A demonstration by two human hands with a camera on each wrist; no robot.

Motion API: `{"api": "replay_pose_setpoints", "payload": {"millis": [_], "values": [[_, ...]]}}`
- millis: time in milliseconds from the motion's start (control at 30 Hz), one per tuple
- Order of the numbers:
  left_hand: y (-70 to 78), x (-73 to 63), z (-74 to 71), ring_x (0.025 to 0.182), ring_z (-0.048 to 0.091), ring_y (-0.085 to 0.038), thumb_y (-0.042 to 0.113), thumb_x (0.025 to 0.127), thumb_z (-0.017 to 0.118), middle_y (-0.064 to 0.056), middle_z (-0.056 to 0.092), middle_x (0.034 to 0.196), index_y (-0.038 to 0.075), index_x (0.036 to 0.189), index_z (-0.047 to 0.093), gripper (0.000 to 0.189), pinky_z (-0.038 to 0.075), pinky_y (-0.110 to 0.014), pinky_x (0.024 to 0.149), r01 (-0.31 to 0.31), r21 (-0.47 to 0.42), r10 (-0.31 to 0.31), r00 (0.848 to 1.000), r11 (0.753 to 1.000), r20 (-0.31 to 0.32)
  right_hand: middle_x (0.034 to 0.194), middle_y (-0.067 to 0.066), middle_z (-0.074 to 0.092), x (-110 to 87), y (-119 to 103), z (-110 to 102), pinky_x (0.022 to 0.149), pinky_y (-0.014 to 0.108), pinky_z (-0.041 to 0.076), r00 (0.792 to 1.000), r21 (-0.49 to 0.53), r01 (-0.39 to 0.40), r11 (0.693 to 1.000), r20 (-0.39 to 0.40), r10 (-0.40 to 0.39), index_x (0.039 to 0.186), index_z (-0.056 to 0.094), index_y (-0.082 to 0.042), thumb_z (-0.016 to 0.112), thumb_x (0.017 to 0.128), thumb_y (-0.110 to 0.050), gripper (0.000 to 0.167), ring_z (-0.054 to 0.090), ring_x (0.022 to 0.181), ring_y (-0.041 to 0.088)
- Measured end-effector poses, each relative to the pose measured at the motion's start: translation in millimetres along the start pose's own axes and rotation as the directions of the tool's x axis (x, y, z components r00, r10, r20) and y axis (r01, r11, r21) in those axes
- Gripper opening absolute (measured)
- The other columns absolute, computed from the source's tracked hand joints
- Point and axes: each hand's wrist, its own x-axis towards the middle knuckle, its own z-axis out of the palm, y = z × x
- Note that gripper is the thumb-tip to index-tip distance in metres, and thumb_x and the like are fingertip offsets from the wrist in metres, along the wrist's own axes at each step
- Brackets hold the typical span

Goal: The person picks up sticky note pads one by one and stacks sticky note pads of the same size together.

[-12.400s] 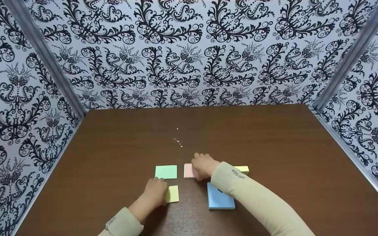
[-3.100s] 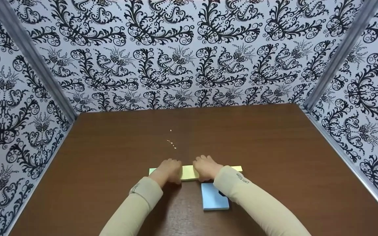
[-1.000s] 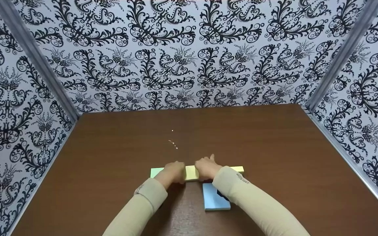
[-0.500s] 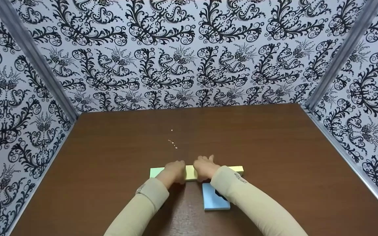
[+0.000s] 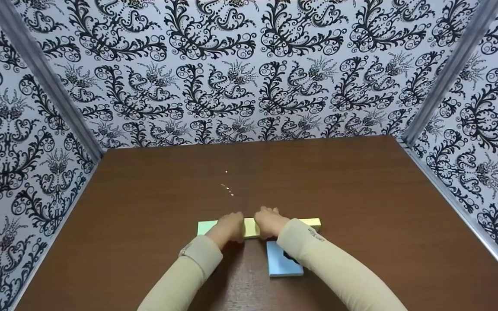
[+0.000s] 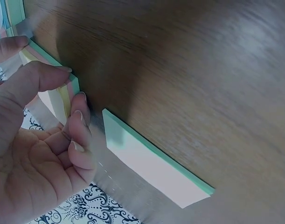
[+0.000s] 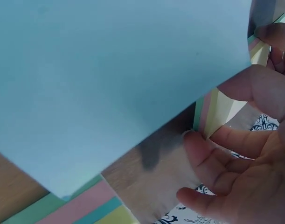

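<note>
Both hands are at a small stack of sticky-note pads point(image 5: 251, 227) with a yellow top over pink and green layers. My left hand point(image 5: 230, 226) pinches its left end between thumb and fingers, as the left wrist view shows. The right hand point(image 5: 270, 222) pinches the opposite end, thumb on the near side in the right wrist view. Left of the stack lies a green sticky-note pad point(image 6: 151, 158), apart from it. A blue sticky-note pad point(image 5: 283, 261) sits in front of the right hand, its edge partly under the right sleeve.
Beyond the right wrist stands a thicker yellow-topped stack of pads point(image 5: 311, 223), with pink, blue and green layers seen in the right wrist view. Small white specks point(image 5: 228, 188) dot the brown table point(image 5: 352, 181). Patterned walls point(image 5: 249, 69) enclose its back and sides.
Earlier, my left hand was on a separate yellow pad and my right on a pink one; yellow now lies over pink. Lately the hands have stayed in place, with slight right-finger motion.
</note>
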Motion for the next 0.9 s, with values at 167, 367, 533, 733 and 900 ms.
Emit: {"api": "replay_pose_setpoints", "payload": {"millis": [167,367,533,733,900], "values": [[0.2,-0.3,0.2,0.065,0.045,-0.021,0.004,0.061,0.073,-0.010,0.056,0.076,0.003,0.082,0.052,0.031,0.047,-0.039,0.067,0.003,-0.002,-0.003,1.000,1.000,-0.005,0.077,0.009,0.059,-0.3,-1.1,0.8,0.065,0.034,0.027,1.000,-0.004,-0.011,1.000,-0.021,0.011,0.071,0.057,-0.008,0.072,0.066,-0.002,0.017,0.045,0.067,0.021],[0.6,-0.6,0.2,0.068,0.048,-0.021,0.006,0.062,0.074,-0.010,0.057,0.079,0.003,0.087,0.052,0.033,0.047,-0.038,0.070,0.009,0.015,-0.009,1.000,1.000,0.006,0.073,0.007,0.059,-0.5,-2.0,1.7,0.062,0.032,0.022,1.000,0.063,-0.023,0.998,-0.018,0.025,0.068,0.053,-0.009,0.071,0.067,0.002,0.021,0.041,0.060,0.017],[0.8,-0.6,-0.3,0.066,0.044,-0.019,0.007,0.065,0.072,-0.007,0.056,0.077,0.004,0.087,0.054,0.029,0.045,-0.037,0.069,0.009,0.019,-0.009,1.000,1.000,0.019,0.068,0.005,0.057,1.4,-1.5,3.0,0.061,0.032,0.022,1.000,0.072,-0.021,0.997,-0.013,0.022,0.061,0.048,-0.011,0.070,0.068,0.002,0.026,0.038,0.057,0.016],[0.3,0.6,-0.5,0.065,0.044,-0.019,0.006,0.062,0.074,-0.007,0.055,0.075,0.004,0.079,0.054,0.026,0.045,-0.036,0.067,0.002,0.010,-0.002,1.000,1.000,0.008,0.059,0.001,0.050,1.5,-2.5,4.3,0.063,0.033,0.023,1.000,0.059,0.003,0.998,-0.013,-0.002,0.055,0.042,-0.013,0.066,0.068,0.006,0.033,0.032,0.054,0.015],[0.6,2.1,-1.4,0.063,0.042,-0.019,0.004,0.061,0.075,-0.006,0.052,0.071,0.005,0.074,0.052,0.027,0.045,-0.035,0.064,-0.002,-0.003,0.002,1.000,1.000,0.010,0.058,-0.001,0.046,1.8,-3.1,4.7,0.062,0.032,0.022,0.999,0.039,0.025,0.999,-0.028,-0.024,0.053,0.040,-0.013,0.063,0.066,0.009,0.034,0.030,0.054,0.014]]}}
